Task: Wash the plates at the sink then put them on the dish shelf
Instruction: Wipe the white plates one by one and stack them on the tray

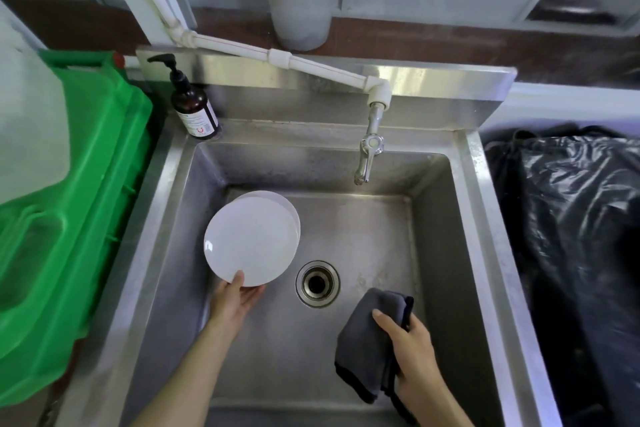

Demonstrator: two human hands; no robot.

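A white plate is lifted and tilted above the steel sink, gripped at its near rim by my left hand, thumb on top and fingers beneath. A second white plate lies under and behind it on the left of the basin floor, mostly hidden. My right hand holds a folded dark grey cloth over the near right part of the basin. The tap hangs at the back right; no water is seen running.
A brown pump soap bottle stands on the sink's back left corner. The drain sits mid-basin. A green plastic bin is left of the sink, a black bin bag right. A white pipe crosses the backsplash.
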